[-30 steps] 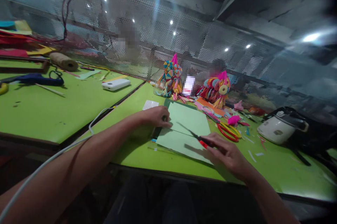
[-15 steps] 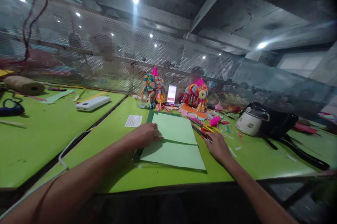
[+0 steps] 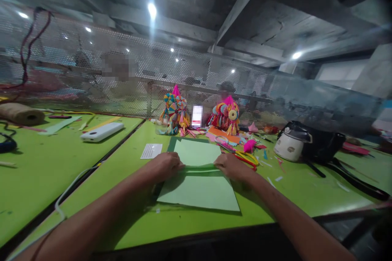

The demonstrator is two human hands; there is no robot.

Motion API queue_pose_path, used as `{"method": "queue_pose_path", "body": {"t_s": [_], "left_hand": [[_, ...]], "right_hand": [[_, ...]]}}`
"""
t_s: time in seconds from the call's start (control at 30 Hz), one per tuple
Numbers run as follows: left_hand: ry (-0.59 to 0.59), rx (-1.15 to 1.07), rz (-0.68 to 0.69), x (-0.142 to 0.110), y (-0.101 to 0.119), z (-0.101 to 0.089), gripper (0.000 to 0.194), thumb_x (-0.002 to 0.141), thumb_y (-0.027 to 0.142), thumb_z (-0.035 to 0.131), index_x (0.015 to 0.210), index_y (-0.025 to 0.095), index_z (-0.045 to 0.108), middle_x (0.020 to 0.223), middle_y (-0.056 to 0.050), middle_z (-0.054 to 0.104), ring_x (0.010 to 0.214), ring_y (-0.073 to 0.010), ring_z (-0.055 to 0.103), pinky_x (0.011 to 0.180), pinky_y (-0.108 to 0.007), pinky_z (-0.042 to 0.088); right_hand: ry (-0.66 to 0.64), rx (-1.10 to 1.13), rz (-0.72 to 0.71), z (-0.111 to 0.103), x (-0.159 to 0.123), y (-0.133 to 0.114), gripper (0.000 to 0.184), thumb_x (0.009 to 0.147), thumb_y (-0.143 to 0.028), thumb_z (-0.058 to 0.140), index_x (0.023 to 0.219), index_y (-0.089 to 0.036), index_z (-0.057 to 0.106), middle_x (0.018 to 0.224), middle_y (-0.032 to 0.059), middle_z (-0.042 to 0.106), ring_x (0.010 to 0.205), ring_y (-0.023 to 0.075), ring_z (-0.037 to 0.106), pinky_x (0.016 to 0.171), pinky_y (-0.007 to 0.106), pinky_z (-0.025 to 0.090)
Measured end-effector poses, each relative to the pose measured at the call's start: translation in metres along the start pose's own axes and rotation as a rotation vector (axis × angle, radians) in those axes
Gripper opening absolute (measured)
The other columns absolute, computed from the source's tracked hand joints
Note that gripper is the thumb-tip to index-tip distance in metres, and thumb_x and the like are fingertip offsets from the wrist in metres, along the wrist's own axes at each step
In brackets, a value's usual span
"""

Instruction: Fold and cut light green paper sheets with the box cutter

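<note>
Two pale green sheets of paper lie before me, one nearer and one farther. My left hand [image 3: 170, 165] pinches the left end of the near edge of the far sheet [image 3: 196, 152], and my right hand [image 3: 228, 165] pinches its right end. Between my hands that edge is raised and bent into a narrow fold. Closer to me the near sheet [image 3: 199, 191] lies flat. A dark green board [image 3: 172, 143] shows at the far left corner, under the paper. Just beyond my right hand rest scissors with red and yellow handles [image 3: 249, 159].
Two bunches of colourful tasselled paper ornaments [image 3: 174, 110] [image 3: 228, 114] stand at the back, a lit phone [image 3: 197, 116] between them. Paper scraps, a pink pompom-like piece [image 3: 249, 145] and a white pot [image 3: 288, 144] lie right. A white power bank [image 3: 102, 132] and printed card [image 3: 151, 151] are left.
My right hand has let go of the scissors and moved left onto the paper. Both hands now grip the far sheet's near edge, which has been lifted and bent.
</note>
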State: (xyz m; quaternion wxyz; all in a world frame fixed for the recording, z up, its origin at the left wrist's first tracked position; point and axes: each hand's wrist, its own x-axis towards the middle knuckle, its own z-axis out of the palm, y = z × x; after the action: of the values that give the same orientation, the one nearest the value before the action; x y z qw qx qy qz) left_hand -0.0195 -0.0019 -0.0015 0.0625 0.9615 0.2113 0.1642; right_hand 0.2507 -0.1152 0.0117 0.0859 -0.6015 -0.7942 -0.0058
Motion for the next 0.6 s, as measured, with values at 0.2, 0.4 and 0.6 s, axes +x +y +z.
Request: {"method": "queue_pose_path", "body": {"t_s": [0.2, 0.4, 0.6], "left_hand": [[-0.014, -0.034, -0.127, -0.007, -0.006, -0.004, 0.059, 0.085, 0.056, 0.053, 0.128, 0.015, 0.053, 0.125, -0.016, 0.055, 0.108, -0.0276, 0.055, 0.094, -0.038, 0.045], [-0.044, -0.010, -0.114, -0.005, -0.005, 0.000, 0.059, 0.081, 0.052, 0.060, 0.129, 0.018, 0.052, 0.128, -0.013, 0.055, 0.115, -0.0282, 0.052, 0.100, -0.040, 0.041], [-0.028, 0.020, -0.181, -0.002, -0.004, 0.001, 0.057, 0.079, 0.043, 0.061, 0.128, 0.014, 0.052, 0.124, -0.015, 0.058, 0.113, -0.0299, 0.053, 0.098, -0.040, 0.042]], "right_hand": [[0.099, 0.320, 0.043, -0.005, 0.018, 0.017, 0.010, 0.077, -0.016, 0.065, 0.069, -0.014, 0.070, 0.067, 0.0028, 0.069, 0.061, 0.0124, 0.057, 0.060, 0.022, 0.038], [0.210, 0.490, -0.016, 0.002, 0.009, 0.017, 0.017, 0.075, -0.022, 0.067, 0.061, -0.015, 0.060, 0.061, -0.0014, 0.060, 0.058, 0.0108, 0.050, 0.058, 0.022, 0.038], [0.344, 0.657, -0.120, 0.004, 0.004, 0.018, 0.043, 0.074, -0.040, 0.072, 0.053, -0.018, 0.042, 0.062, -0.0021, 0.052, 0.059, 0.0102, 0.045, 0.058, 0.023, 0.037]]}}
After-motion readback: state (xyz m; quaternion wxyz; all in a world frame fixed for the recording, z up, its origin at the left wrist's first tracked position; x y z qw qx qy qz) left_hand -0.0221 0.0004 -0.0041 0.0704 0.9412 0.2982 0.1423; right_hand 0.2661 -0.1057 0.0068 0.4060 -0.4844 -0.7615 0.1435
